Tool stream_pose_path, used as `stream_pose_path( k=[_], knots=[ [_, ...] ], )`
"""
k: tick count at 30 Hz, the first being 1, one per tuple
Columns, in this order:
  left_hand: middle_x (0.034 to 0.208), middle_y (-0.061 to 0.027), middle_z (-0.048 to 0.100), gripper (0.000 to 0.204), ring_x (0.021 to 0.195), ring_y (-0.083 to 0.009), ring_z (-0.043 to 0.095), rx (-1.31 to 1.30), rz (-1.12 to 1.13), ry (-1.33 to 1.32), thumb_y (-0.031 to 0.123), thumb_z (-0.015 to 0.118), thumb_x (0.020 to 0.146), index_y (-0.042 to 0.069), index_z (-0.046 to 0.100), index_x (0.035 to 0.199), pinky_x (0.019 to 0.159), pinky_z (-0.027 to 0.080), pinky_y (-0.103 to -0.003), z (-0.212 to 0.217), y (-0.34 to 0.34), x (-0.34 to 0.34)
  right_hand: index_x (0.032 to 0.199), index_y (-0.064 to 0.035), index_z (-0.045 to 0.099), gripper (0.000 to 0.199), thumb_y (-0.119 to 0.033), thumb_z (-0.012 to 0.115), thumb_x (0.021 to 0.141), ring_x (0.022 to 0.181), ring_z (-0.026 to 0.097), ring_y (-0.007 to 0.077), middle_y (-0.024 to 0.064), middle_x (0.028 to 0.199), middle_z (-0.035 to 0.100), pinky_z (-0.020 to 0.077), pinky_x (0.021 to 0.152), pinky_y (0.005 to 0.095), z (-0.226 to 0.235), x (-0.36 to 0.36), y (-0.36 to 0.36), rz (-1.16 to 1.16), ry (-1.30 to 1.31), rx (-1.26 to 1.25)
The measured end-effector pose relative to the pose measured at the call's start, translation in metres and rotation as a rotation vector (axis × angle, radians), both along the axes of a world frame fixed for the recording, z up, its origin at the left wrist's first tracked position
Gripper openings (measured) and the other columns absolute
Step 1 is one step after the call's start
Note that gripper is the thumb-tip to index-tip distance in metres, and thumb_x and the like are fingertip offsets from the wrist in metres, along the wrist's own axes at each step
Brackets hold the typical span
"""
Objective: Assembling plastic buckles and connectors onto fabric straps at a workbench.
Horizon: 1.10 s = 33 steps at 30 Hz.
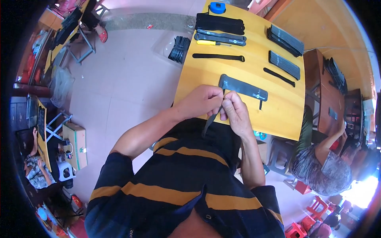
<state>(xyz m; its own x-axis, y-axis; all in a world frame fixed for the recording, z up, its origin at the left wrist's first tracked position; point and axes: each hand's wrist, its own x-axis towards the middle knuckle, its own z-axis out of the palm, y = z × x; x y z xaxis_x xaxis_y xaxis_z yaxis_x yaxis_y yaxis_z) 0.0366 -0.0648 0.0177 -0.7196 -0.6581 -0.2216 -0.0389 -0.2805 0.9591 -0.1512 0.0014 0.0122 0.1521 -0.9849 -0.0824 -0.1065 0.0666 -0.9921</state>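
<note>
My left hand (204,102) and my right hand (237,114) meet at the near edge of the yellow table, fingertips pinched together. Between them they grip a narrow black strap (209,125), whose free end hangs down toward my lap. Just beyond my fingers lies a flat dark grey pouch (243,86) with white printing and a short black tab at its right end. A bit of black strap shows between my fingers and the pouch; I cannot tell whether it is joined to it.
On the yellow table (278,123) lie a single black strap (218,57), a yellow-handled screwdriver (208,43), a pile of black straps (220,23), a blue tape measure (218,7) and stacked grey pouches (283,64). A clear bag of black pieces (179,49) sits left. Other people work at side tables.
</note>
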Motion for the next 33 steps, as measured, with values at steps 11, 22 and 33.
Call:
stream_pose_path(
  k=[11,22,33],
  knots=[
    [0.067,-0.0006,0.061,0.017,0.057,-0.0075,0.054,-0.18,0.164,0.052,0.008,0.056,0.092,0.006,0.059,0.076,0.052,0.044,-0.026,0.002,0.01,-0.005,0.092,-0.0055,0.052,0.02,-0.015,0.05,0.109,0.058,0.053,0.0058,-0.0023,0.066,0.055,0.0439,0.053,0.0247,0.002,0.013,-0.001,-0.121,0.066,-0.147],
    [0.068,-0.0025,0.063,0.024,0.062,-0.0094,0.059,-0.034,0.272,0.221,0.018,0.056,0.102,0.005,0.06,0.082,0.061,0.049,-0.025,0.0,0.02,-0.016,0.089,-0.0079,0.05,0.022,-0.015,0.049,0.11,0.06,0.049,0.002,-0.0032,0.069,0.055,0.0416,0.051,0.0214,-0.007,0.019,0.001,-0.319,-0.164,-0.167],
    [0.069,-0.0025,0.063,0.045,0.059,-0.009,0.058,-0.142,0.137,0.11,0.038,0.052,0.11,0.004,0.063,0.082,0.057,0.049,-0.027,0.002,0.012,-0.019,0.091,-0.0076,0.052,0.032,-0.03,0.045,0.113,0.06,0.049,0.0057,-0.0018,0.066,0.052,0.0405,0.056,0.0224,-0.003,0.015,-0.001,-0.228,-0.203,-0.174]
  ],
)
